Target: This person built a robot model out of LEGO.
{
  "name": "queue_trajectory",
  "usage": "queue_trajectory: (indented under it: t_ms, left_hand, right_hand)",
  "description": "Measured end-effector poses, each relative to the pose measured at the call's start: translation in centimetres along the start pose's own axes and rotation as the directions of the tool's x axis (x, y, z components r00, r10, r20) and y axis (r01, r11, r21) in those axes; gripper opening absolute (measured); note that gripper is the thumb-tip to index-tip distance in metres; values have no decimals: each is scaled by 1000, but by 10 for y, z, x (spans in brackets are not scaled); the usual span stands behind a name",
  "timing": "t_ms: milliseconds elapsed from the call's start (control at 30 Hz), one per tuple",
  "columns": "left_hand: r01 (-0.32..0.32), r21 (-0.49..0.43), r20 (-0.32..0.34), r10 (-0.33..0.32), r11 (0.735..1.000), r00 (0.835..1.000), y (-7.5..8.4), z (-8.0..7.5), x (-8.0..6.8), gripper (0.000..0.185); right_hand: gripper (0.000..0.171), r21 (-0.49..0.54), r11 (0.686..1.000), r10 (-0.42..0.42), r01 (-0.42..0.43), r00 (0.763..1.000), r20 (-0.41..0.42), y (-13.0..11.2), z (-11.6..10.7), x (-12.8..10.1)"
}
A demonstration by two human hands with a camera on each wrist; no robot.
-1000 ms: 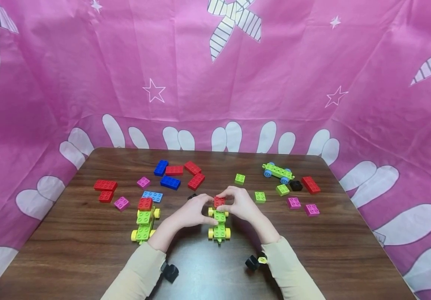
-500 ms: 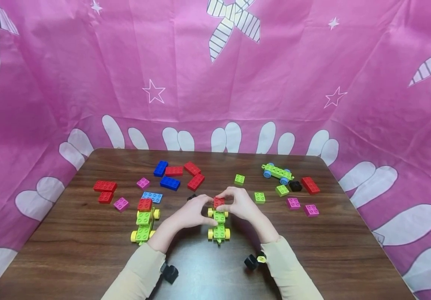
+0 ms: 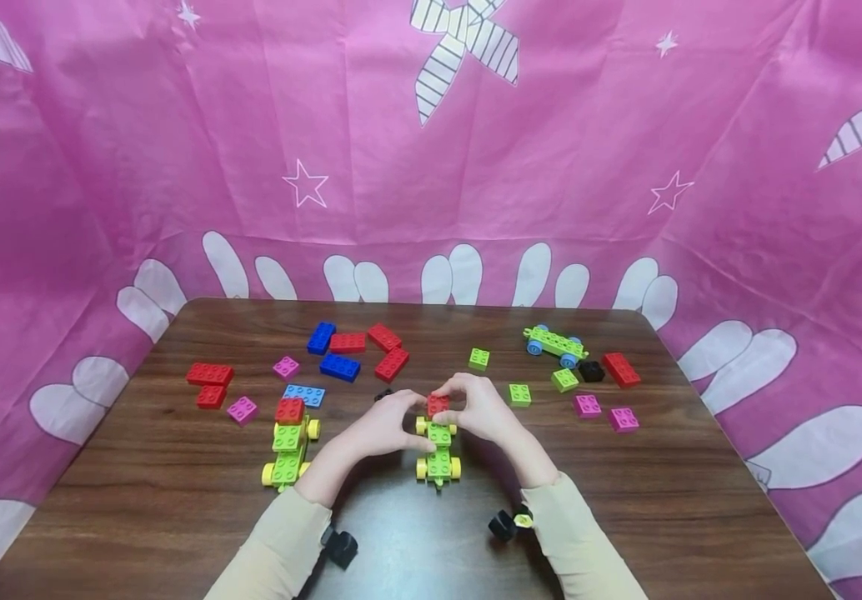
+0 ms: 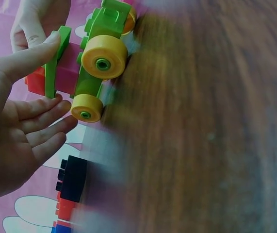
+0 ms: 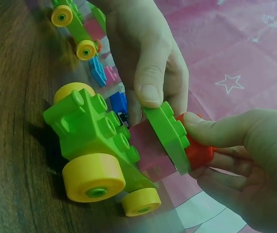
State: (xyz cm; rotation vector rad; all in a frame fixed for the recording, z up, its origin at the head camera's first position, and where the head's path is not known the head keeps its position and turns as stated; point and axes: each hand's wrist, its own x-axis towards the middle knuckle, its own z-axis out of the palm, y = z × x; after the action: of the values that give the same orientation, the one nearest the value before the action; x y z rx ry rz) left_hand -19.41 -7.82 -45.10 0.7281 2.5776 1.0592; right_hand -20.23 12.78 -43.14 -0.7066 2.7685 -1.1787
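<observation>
A small toy car (image 5: 87,128) with a green base and yellow wheels stands on the table between both hands. Stacked on it are a pink brick (image 5: 150,153), a thin green brick (image 5: 170,138) that overhangs the pink one, and a red brick (image 5: 200,151) on top. My left hand (image 3: 382,425) pinches the green brick between thumb and fingers, as the left wrist view shows. From the other side my right hand (image 3: 482,410) grips the red brick, thumb on one face and fingers on the opposite one. A similar car (image 3: 287,467) stands left of my left hand.
Behind the hands lie red bricks (image 3: 392,364), blue bricks (image 3: 339,367) and a light blue brick (image 3: 303,394). To the right are green bricks (image 3: 519,395), pink bricks (image 3: 587,406), a black brick (image 3: 591,372) and a green car base with blue wheels (image 3: 554,344). A pink curtain (image 3: 431,183) surrounds the table.
</observation>
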Motion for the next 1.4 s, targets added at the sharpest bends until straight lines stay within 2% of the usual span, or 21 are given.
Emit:
queue_trajectory:
  t_ms: [167, 333, 667, 967, 1400]
  left_hand:
    - [24, -7, -15, -24, 1000, 1000, 2, 1, -2, 71]
    - [8, -8, -36, -9, 1000, 999, 2, 3, -3, 71]
    - [7, 60, -98, -1, 998, 995, 6, 10, -2, 74]
    - [39, 57, -107, -32, 998, 994, 10, 11, 0, 73]
    - [34, 57, -121, -26, 998, 992, 12, 11, 1, 72]
  right_hand:
    - [29, -8, 1000, -10, 10, 1000, -2, 0, 2, -1]
    - [30, -13, 1000, -24, 24, 1000, -6, -1, 3, -2]
    - [30, -24, 999, -24, 23, 1000, -12, -1, 4, -2]
    - [30, 1, 1000, -2, 2, 1000, -15, 0, 3, -1]
    - [30, -27, 999, 17, -17, 1000, -12, -2, 1, 0]
